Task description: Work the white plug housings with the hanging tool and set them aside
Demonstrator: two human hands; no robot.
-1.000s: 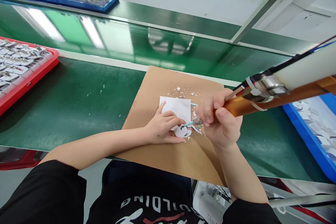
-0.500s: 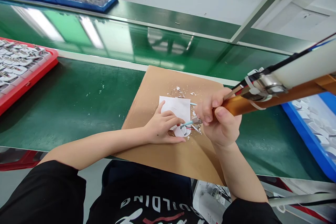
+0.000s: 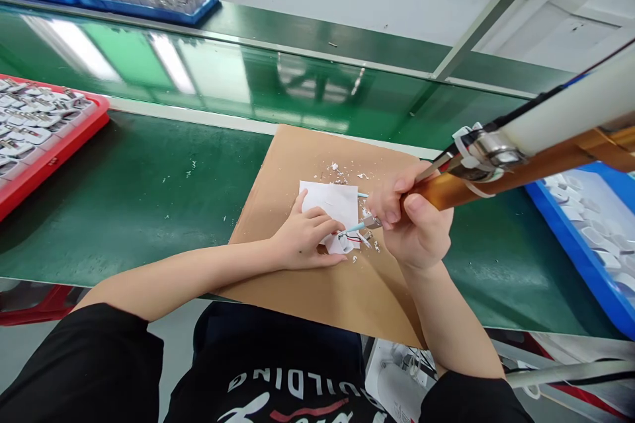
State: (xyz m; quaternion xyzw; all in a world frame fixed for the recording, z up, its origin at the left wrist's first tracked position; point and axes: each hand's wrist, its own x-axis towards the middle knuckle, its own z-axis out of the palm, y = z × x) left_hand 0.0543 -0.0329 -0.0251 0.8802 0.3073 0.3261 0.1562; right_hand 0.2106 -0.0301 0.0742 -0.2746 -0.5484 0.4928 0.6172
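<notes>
My left hand [image 3: 305,238] rests on a brown cardboard sheet [image 3: 317,277] and pinches a small white plastic part [image 3: 342,246] with thin red wires. A white paper square [image 3: 331,201] lies under and behind it. My right hand [image 3: 414,221] is wrapped round the amber handle of a long glue gun tool [image 3: 520,158]. Its light blue nozzle tip [image 3: 351,230] touches the white part. White flecks of dried glue lie scattered on the cardboard.
A red tray [image 3: 74,135] of white parts sits at the left on the green bench. A blue tray [image 3: 585,258] of white parts stands at the right. Beyond a shiny green conveyor belt [image 3: 223,76], another blue tray [image 3: 149,3] holds metal pieces.
Both hands and the tool have hardly moved; the nozzle tip stays at the white part. The view has shifted slightly.
</notes>
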